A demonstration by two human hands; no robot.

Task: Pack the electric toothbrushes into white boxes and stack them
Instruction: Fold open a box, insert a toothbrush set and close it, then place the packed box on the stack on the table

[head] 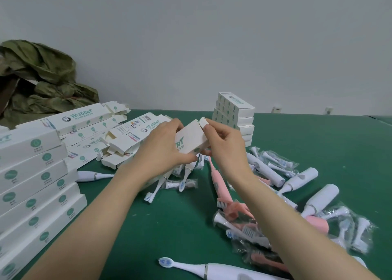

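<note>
Box (191, 138), white with green print, is held over the middle of the green table (148, 226). The left hand (163, 144) grips its left side with curled fingers, and the right hand (222, 146) pinches the end flap (204, 122) at the box's upper right. A small stack (233, 114) of closed boxes stands at 1 o'clock and a long stack (31, 173) at 9. Open boxes (95, 131) lie jumbled at 10, below a crumpled green cloth (42, 78). Toothbrushes (265, 190), white and pink, lie with bagged heads (350, 231) from 3 to 5.
</note>
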